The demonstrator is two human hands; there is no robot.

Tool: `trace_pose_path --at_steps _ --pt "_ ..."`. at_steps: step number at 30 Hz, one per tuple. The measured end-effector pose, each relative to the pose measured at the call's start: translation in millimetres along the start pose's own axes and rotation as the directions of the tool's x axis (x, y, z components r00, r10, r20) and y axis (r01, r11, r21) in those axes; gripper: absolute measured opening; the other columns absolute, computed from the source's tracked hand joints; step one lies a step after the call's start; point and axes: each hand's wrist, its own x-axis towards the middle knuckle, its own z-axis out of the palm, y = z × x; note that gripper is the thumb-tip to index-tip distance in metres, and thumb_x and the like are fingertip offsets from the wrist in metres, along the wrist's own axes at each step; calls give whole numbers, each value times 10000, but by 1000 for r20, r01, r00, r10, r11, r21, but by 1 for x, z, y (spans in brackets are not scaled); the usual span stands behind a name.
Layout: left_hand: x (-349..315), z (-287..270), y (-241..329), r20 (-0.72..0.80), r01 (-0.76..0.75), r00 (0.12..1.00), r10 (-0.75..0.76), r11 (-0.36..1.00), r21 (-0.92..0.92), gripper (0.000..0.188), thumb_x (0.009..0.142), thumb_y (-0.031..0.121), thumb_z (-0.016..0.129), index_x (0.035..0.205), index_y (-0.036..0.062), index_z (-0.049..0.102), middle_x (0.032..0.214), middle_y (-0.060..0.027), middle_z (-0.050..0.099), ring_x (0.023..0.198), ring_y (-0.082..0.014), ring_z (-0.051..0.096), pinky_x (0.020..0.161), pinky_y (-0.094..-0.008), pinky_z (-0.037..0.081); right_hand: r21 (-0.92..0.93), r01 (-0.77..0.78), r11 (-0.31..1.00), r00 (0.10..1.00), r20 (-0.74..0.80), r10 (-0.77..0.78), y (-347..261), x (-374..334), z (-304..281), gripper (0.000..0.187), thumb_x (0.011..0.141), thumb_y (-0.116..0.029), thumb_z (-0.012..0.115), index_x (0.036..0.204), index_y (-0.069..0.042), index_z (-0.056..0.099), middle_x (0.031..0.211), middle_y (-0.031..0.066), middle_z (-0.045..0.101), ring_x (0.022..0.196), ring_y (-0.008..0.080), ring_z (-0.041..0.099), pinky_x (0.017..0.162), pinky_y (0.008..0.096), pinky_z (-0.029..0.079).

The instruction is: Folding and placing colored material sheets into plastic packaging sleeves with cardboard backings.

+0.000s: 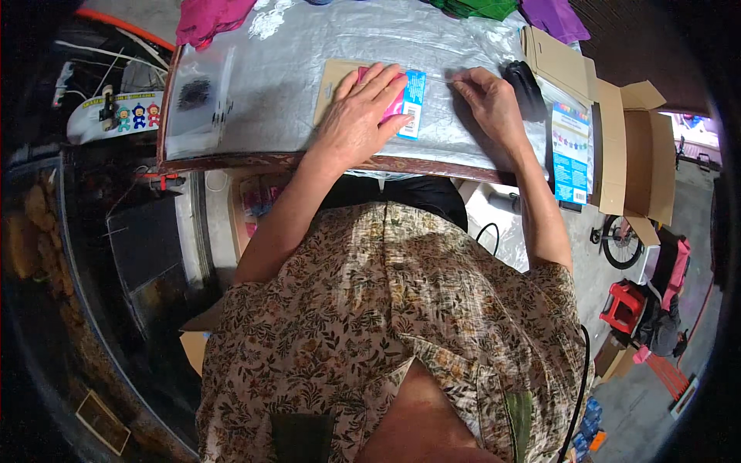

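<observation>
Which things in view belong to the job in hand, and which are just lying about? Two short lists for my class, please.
Seemingly part of the job:
pink item, partly under the left hand
blue-and-white card beside it
brown cardboard, partly under the same hand

Probably just lying about:
red stool
spoked wheel
cartoon-printed panel

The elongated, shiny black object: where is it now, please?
In the head view, the black object lies toward the silver-covered table's right side, just right of the right hand, near brown cardboard.

A bicycle wheel [622,241] stands near a red stool [622,296].
</observation>
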Motion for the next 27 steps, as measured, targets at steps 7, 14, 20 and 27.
trace_pose_path --at_steps 7,14,20,27 --pt "1 1 0 -14 -16 1000 16 1000 9 587 949 406 633 1389 28 548 1491 -125 490 1408 -295 422 1188 -466 268 -47 39 998 998 -38 -41 -12 5 10 115 896 -40 688 991 17 720 914 197 718 805 315 715 727 362 553" --pt "2 -2 1 -25 -11 1000 11 1000 13 556 940 404 646 1358 44 576 1459 -134 521 1394 -295 437 1171 -469 290 -282 57 958 988 -121 -95 26 3 -30 150 903 -47 701 1047 -33 736 921 85 731 826 156 681 768 285 525" --pt "33 -11 -12 53 24 998 -30 992 125 552 910 409 689 1359 102 596 1334 -140 617 1303 -313 515 1091 -482 362 -317 -269 909 844 -532 65 102 16 -147 229 971 -200 659 1137 -64 740 976 74 751 863 123 675 796 278 516" --pt "81 -18 -28 256 23 964 -67 985 170 605 837 438 770 1327 113 627 1137 -115 697 1039 -248 656 861 -437 500 -383 -194 903 901 -433 10 154 7 -170 239 941 -192 692 1109 -29 739 846 122 740 754 144 690 730 297 533"
